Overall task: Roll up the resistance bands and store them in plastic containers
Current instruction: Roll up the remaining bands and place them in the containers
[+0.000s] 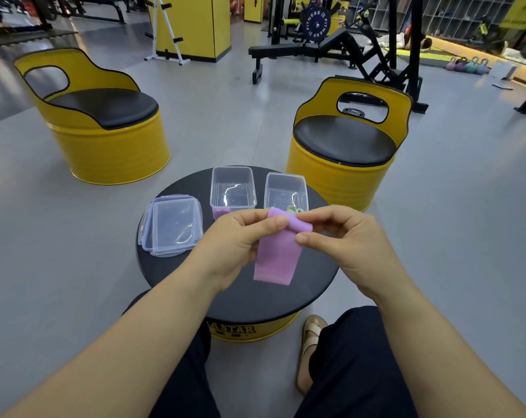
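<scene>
Above round black tabletop: flat purple resistance band, top edge folded, pinched by left hand and right hand.

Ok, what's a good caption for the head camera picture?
Left hand and right hand pinch a purple resistance band over a black table with two clear containers.

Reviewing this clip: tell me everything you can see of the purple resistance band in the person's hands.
The purple band is a flat, thin, matte lilac strip that looks like stretchy rubber. Its top end is curled over, the start of a roll, while the rest is still unrolled. It hangs roughly upright, and its straight lower edge is free over the black round table; whether it touches the top cannot be told. The left hand grips the upper left edge and the right hand pinches the curled upper right edge.
</scene>
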### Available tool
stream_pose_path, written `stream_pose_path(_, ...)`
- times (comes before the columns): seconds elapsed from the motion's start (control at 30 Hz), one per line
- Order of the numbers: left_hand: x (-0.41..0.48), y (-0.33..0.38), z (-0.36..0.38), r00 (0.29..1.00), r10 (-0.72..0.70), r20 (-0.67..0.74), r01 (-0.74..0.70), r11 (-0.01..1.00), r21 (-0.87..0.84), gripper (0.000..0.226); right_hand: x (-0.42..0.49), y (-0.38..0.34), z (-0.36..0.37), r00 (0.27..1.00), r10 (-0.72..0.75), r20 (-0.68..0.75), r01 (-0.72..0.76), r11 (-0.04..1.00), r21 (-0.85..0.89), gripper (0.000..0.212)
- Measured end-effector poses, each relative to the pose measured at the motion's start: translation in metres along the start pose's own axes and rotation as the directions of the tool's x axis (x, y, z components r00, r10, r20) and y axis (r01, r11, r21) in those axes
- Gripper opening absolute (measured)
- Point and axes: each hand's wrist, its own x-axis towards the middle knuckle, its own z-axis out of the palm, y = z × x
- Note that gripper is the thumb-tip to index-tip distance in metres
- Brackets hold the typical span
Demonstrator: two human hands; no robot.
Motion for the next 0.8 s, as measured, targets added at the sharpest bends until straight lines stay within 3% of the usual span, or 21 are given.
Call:
stream_pose_path(0.1,0.001,0.002,-0.008,0.986,-0.073,0.150,0.078,0.997,-0.026,0.019,0.005,-0.007,-0.010,0.967,0.050,0.249,-0.010,0.987,-0.161,0.051)
stream_pose_path(0.17,0.001,0.004,-0.012,0.958,-0.113,0.263,0.131,0.990,-0.053,0.014,0.010,-0.014,-0.015,0.886,0.107,0.450,0.003,0.972,-0.237,0.066)
stream_pose_path(0.3,0.001,0.007,-0.012,0.888,-0.149,0.434,0.216,0.970,-0.109,0.030,0.016,-0.029,-0.016,0.757,0.137,0.639,0.044,0.965,-0.260,0.066)
stream_pose_path(0.4,0.003,0.004,-0.012,0.891,-0.153,0.428,0.240,0.958,-0.156,0.037,0.018,-0.032,-0.012,0.766,0.092,0.637,0.098,0.961,-0.257,0.056)
stream_pose_path(0.6,0.001,-0.004,-0.005,0.913,-0.088,0.397,0.226,0.921,-0.316,0.038,0.014,-0.023,-0.008,0.851,0.014,0.525,0.093,0.980,-0.177,0.050)
stream_pose_path(0.8,0.003,-0.007,0.002,0.922,-0.040,0.384,0.206,0.892,-0.402,0.038,0.012,-0.020,-0.006,0.890,-0.062,0.452,0.099,0.993,-0.058,0.048)
